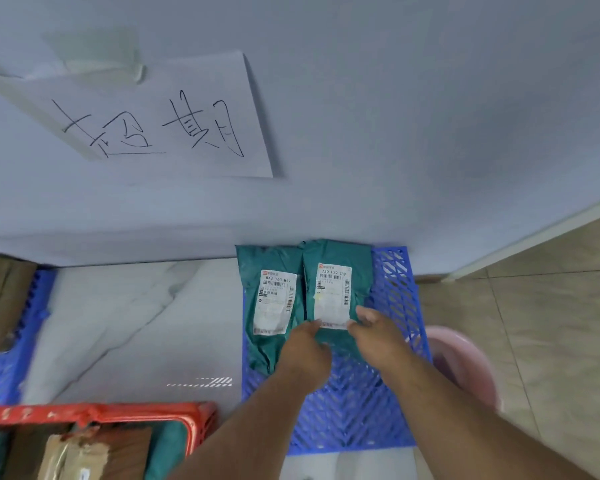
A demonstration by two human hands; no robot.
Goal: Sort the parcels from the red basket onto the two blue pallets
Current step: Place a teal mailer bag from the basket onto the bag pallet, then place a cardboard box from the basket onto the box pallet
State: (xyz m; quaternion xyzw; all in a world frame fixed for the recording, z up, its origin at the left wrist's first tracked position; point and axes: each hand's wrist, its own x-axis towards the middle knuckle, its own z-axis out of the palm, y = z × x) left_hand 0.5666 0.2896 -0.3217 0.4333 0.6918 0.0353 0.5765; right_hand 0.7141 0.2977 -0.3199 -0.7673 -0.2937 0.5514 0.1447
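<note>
Two green mailer parcels with white labels lie side by side on the right blue pallet [392, 282] against the wall. The left parcel [274, 265] rests flat and untouched. Both hands hold the near end of the right parcel [333, 254]: my left hand [307, 344] pinches its lower left edge and my right hand [378, 329] its lower right corner. The red basket [118, 412] stands at the bottom left, with brown and green parcels [73, 452] inside. A second blue pallet [4, 368] lies at the left edge and carries a brown box [0, 296].
A paper sheet [153, 116] with handwritten characters is taped to the grey wall above. A pink plastic basin [465, 362] stands right of the right pallet. Marble floor [136, 323] stretches between the two pallets, and beige tiles [534, 306] lie to the right.
</note>
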